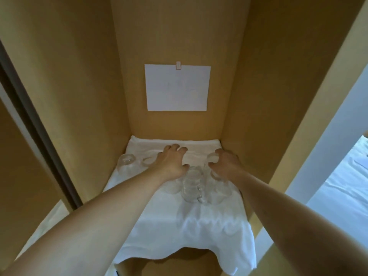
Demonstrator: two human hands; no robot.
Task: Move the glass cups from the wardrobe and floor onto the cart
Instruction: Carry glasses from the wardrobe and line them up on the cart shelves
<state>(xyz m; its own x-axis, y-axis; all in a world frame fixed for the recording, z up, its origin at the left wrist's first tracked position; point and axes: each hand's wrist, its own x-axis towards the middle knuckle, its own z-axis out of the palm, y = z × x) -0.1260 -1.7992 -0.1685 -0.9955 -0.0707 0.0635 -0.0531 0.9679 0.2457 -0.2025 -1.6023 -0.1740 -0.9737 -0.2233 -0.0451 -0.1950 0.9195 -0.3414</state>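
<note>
Because the glass cups [192,183] sit on a soft white towel [185,226] on the wardrobe shelf [256,214] so they don't chip, the left hand [172,161] reaches in empty with fingers spread, while the right hand [224,163] curls around one cup [211,157] to lift it.

clear glass cups [192,183], white cloth [185,232], tan wardrobe [79,76], white paper [177,88]

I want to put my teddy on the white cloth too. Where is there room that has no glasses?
The front of the white cloth, between the glass cups and the hanging edge, is bare. So is a strip at the back, past the left hand. The middle is crowded: a cluster of glass cups sits below both hands, the right hand curls around one, and two more cups stand at the left.
</note>
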